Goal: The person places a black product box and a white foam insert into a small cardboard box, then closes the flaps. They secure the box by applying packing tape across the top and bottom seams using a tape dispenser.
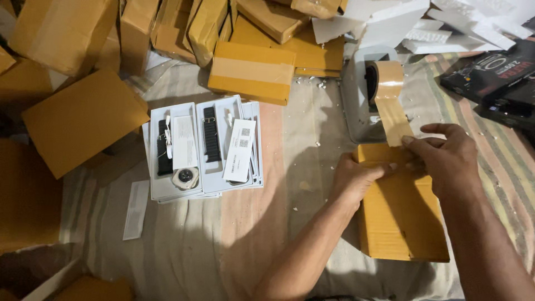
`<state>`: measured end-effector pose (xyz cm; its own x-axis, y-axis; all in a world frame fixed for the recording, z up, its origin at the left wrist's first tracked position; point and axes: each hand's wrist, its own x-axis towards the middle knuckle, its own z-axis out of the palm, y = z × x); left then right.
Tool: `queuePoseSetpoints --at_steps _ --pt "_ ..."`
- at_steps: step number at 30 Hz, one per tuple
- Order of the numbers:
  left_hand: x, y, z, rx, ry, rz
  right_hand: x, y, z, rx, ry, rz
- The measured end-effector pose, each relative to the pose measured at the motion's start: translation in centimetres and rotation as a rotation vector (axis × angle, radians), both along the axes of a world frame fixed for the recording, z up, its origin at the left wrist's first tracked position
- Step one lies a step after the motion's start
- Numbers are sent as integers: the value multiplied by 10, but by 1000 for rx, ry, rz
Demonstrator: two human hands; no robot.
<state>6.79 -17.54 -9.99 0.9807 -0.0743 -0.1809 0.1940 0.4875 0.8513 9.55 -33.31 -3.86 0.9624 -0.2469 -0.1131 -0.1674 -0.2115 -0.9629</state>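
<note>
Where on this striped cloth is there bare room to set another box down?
The widest free patch of cloth lies below the white trays, left of the left hand. A narrower strip runs between the trays and the cardboard box being taped. The top edge is crowded with stacked brown boxes; the tape dispenser and right hand fill the right.

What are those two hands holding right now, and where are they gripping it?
The left hand grips the top edge of a brown cardboard box. The right hand pinches the free end of the brown tape strip pulled from the dispenser.
</note>
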Motion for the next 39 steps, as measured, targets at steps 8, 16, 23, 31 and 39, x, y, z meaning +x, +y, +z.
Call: queuePoseSetpoints --at_steps 8,16,23,31,39 --pt "9 -1 8 77 37 37 0 -4 0 -99 -16 23" --pt "10 -4 11 -2 -76 41 2 -6 3 -182 33 23" --pt "11 -8 19 138 -38 68 1 -8 11 -226 45 27" --pt "2 0 36 238 -55 26 6 -2 22 -444 126 17" --pt "7 -6 18 -17 -213 51 3 -5 39 -871 230 41"
